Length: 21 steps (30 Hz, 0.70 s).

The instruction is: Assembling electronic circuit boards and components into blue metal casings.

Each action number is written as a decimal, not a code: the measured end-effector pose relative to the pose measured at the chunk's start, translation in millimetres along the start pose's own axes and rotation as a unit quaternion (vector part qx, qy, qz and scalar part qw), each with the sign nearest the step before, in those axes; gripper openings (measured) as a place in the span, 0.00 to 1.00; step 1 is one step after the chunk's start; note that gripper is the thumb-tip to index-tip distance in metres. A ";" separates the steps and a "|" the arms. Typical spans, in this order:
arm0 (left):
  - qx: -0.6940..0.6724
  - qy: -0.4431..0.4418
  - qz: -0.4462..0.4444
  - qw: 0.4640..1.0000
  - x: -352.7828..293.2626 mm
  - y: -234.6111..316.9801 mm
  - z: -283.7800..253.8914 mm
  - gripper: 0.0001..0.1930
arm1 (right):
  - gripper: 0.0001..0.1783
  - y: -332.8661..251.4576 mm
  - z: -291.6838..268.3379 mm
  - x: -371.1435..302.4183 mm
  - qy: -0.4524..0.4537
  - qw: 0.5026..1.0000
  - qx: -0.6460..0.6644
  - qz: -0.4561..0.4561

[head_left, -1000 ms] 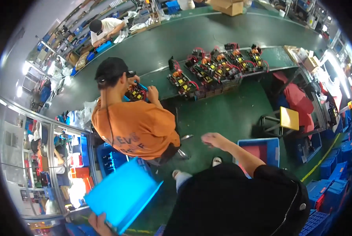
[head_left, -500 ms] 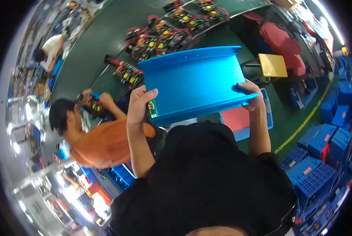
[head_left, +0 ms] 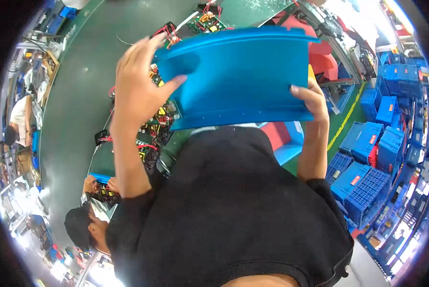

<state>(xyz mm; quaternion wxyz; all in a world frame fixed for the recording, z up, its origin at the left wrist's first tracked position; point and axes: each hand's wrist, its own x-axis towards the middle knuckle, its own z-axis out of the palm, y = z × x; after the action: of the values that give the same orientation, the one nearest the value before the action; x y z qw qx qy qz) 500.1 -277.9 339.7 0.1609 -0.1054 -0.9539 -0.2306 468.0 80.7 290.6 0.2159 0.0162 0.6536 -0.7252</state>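
A blue channel-shaped metal housing, with raised flanges along its two long sides, is held up in front of me. My right hand grips its right end, thumb on the inner face and fingers hidden behind. At the other end is my left hand, slightly blurred, with its fingers stretched out. Its thumb overlaps the housing's left edge; whether it touches is hard to tell. Behind the housing and beside my left forearm lie circuit board assemblies with red wires and yellow parts.
A green work table extends to the left. At lower left a co-worker handles a blue part over a board. Below the housing stands a light-blue bin with a red inside. Stacked blue crates fill the right, beyond a yellow floor line.
The view has turned, and the co-worker now appears lower left. The housing is higher and tilted differently. My left hand has loosened from its left end and spread its fingers; my right hand keeps its grip.
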 end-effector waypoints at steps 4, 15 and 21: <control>0.182 -0.001 0.027 0.983 55.0 -0.9 9.6 0.25 | 0.16 -14.6 -10.8 71.1 -0.075 0.993 -0.056 -0.074; 0.164 0.006 -0.156 0.974 147.3 -17.0 78.7 0.20 | 0.10 -4.9 -76.8 296.1 -0.276 0.961 -0.028 -0.004; 0.193 -0.028 -0.324 0.926 164.8 -16.1 116.0 0.30 | 0.27 -13.1 -63.4 376.1 -0.270 0.915 0.220 0.204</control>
<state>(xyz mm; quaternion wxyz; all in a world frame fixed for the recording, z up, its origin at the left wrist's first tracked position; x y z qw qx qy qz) 313.2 -216.1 294.1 0.0683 0.2360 -0.9662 -0.0785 106.4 32.0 178.7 0.5181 0.0001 0.3770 -0.7677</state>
